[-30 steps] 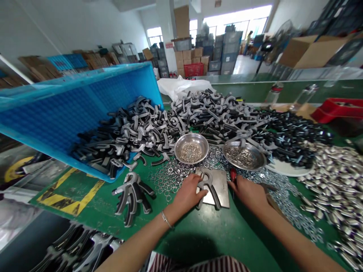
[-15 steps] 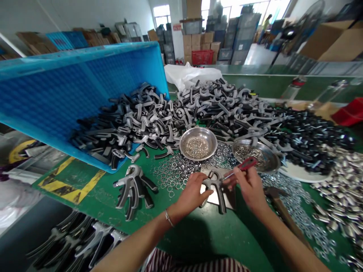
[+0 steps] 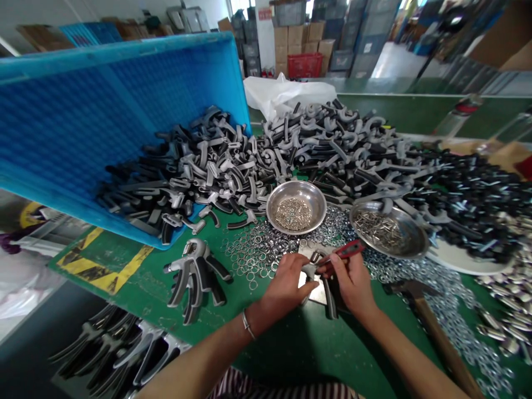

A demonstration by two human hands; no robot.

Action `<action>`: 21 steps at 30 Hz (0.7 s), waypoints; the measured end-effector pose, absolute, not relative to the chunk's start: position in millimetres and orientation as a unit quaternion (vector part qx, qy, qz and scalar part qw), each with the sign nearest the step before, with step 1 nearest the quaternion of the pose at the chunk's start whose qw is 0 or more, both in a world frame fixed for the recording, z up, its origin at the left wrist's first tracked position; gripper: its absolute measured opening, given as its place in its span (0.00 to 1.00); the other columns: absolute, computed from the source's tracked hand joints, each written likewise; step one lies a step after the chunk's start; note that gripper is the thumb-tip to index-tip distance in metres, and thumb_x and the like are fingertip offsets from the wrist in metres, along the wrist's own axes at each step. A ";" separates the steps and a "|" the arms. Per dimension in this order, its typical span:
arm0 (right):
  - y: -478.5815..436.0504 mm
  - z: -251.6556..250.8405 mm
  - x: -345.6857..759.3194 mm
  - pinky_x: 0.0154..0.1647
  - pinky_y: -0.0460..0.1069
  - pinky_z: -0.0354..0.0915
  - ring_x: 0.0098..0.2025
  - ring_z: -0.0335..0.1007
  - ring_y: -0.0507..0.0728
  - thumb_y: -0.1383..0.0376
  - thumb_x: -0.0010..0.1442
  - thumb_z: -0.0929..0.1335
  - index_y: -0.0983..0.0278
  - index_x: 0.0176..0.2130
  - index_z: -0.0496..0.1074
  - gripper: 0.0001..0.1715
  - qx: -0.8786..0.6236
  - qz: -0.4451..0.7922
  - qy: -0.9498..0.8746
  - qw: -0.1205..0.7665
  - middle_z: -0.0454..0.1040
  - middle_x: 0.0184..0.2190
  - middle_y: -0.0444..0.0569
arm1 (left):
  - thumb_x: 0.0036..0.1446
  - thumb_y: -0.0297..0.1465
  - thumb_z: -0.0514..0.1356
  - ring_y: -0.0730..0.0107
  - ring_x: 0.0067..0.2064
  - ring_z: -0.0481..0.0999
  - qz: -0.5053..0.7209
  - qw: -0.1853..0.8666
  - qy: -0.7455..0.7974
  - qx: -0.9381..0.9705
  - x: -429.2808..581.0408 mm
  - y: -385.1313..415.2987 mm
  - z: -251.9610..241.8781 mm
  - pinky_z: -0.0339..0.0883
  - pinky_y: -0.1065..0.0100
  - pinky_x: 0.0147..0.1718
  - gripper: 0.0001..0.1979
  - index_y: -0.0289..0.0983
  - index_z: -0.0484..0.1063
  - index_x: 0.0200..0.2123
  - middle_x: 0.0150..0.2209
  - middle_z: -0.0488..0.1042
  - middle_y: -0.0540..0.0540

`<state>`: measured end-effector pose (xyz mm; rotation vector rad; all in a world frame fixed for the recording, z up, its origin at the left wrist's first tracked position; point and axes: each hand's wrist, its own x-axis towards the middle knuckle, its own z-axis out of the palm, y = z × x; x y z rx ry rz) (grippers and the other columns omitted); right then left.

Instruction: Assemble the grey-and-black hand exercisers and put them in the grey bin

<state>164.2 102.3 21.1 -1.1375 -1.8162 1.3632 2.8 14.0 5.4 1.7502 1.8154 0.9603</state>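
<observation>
My left hand (image 3: 285, 285) is closed on a grey-and-black hand gripper (image 3: 322, 277) that rests on a small metal plate (image 3: 318, 296) on the green table. My right hand (image 3: 353, 282) pinches a red-handled tool (image 3: 344, 250) whose tip meets the top of that hand gripper. Loose steel rings (image 3: 253, 255) lie scattered just beyond my hands.
Two steel bowls (image 3: 296, 206) (image 3: 388, 228) hold small metal parts. Behind them lie heaps of grey handle parts (image 3: 291, 149). A tilted blue crate (image 3: 103, 116) spills handles at left. Finished hand grippers (image 3: 193, 277) lie left of my hands. A hammer (image 3: 432, 321) lies at right.
My right hand picked up the red-handled tool from the table and brought it to the top of the hand gripper. My view moved closer and lower.
</observation>
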 end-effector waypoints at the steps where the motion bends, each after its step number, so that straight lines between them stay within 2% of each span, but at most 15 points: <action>1: 100.5 19.0 163.6 0.38 0.55 0.72 0.34 0.78 0.61 0.51 0.68 0.61 0.57 0.43 0.59 0.13 -0.435 0.481 -0.705 0.287 0.79 0.35 0.51 | 0.56 0.33 0.67 0.58 0.54 0.65 0.351 0.215 0.653 0.635 2.9 13.7 4.0 0.60 0.56 0.57 0.22 0.38 0.65 0.51 0.50 0.69 0.43; 4: 98.1 15.1 158.4 0.39 0.56 0.68 0.36 0.76 0.64 0.53 0.67 0.61 0.59 0.42 0.61 0.13 -0.443 0.370 -0.775 0.255 0.77 0.33 0.54 | 0.57 0.32 0.66 0.58 0.54 0.65 0.358 0.212 0.651 0.635 3.2 13.2 1.5 0.60 0.55 0.58 0.20 0.38 0.65 0.51 0.50 0.69 0.43; 6: 102.0 18.6 152.2 0.37 0.55 0.67 0.34 0.74 0.63 0.52 0.66 0.62 0.59 0.40 0.62 0.13 -0.429 0.359 -0.790 0.253 0.74 0.31 0.52 | 0.57 0.33 0.66 0.57 0.54 0.66 0.356 0.216 0.654 0.632 3.5 13.4 2.3 0.61 0.55 0.57 0.20 0.38 0.66 0.50 0.50 0.69 0.43; 8: 110.3 29.2 145.2 0.32 0.52 0.65 0.28 0.69 0.59 0.50 0.65 0.63 0.58 0.39 0.63 0.14 -0.402 0.451 -0.750 0.269 0.72 0.28 0.47 | 0.57 0.34 0.66 0.56 0.54 0.66 0.346 0.222 0.662 0.627 3.9 14.3 4.9 0.61 0.53 0.57 0.19 0.39 0.66 0.50 0.50 0.69 0.42; 11: 124.3 53.4 138.0 0.21 0.49 0.60 0.18 0.54 0.53 0.45 0.65 0.61 0.57 0.38 0.64 0.19 -0.362 0.602 -0.642 0.307 0.64 0.21 0.39 | 0.57 0.34 0.66 0.55 0.54 0.66 0.328 0.228 0.673 0.623 4.8 16.6 8.2 0.61 0.52 0.57 0.19 0.38 0.66 0.51 0.50 0.69 0.42; 14: 133.5 71.0 143.1 0.19 0.47 0.59 0.16 0.46 0.51 0.45 0.66 0.59 0.56 0.39 0.65 0.19 -0.340 0.670 -0.558 0.353 0.58 0.18 0.36 | 0.58 0.34 0.65 0.55 0.55 0.66 0.317 0.224 0.678 0.624 7.3 16.1 7.9 0.61 0.53 0.58 0.20 0.37 0.66 0.51 0.51 0.69 0.41; 15: 135.3 72.0 149.5 0.19 0.47 0.59 0.16 0.47 0.50 0.45 0.66 0.60 0.56 0.39 0.65 0.19 -0.339 0.683 -0.547 0.345 0.59 0.18 0.36 | 0.58 0.34 0.65 0.55 0.56 0.65 0.314 0.223 0.680 0.624 8.5 14.4 8.1 0.60 0.53 0.58 0.20 0.37 0.66 0.52 0.52 0.69 0.41; 17: 137.7 64.9 170.7 0.18 0.47 0.59 0.15 0.53 0.51 0.45 0.65 0.61 0.57 0.39 0.65 0.19 -0.369 0.667 -0.589 0.267 0.64 0.19 0.37 | 0.58 0.36 0.65 0.53 0.59 0.64 0.299 0.223 0.684 0.628 10.3 9.0 12.2 0.59 0.52 0.60 0.23 0.37 0.65 0.54 0.54 0.68 0.39; 19: 141.1 49.0 200.7 0.18 0.48 0.60 0.16 0.62 0.53 0.45 0.63 0.62 0.58 0.36 0.66 0.20 -0.422 0.562 -0.696 0.149 0.71 0.21 0.41 | 0.57 0.38 0.66 0.49 0.61 0.62 0.270 0.214 0.684 0.643 7.7 4.4 24.1 0.57 0.49 0.61 0.28 0.36 0.64 0.58 0.58 0.65 0.36; 21: 147.5 33.1 230.8 0.26 0.52 0.67 0.25 0.73 0.59 0.46 0.62 0.64 0.60 0.36 0.69 0.20 -0.446 0.383 -0.804 0.087 0.76 0.27 0.48 | 0.57 0.40 0.65 0.48 0.61 0.63 0.239 0.189 0.671 0.676 -3.4 6.8 43.3 0.57 0.48 0.60 0.28 0.37 0.65 0.59 0.59 0.66 0.37</action>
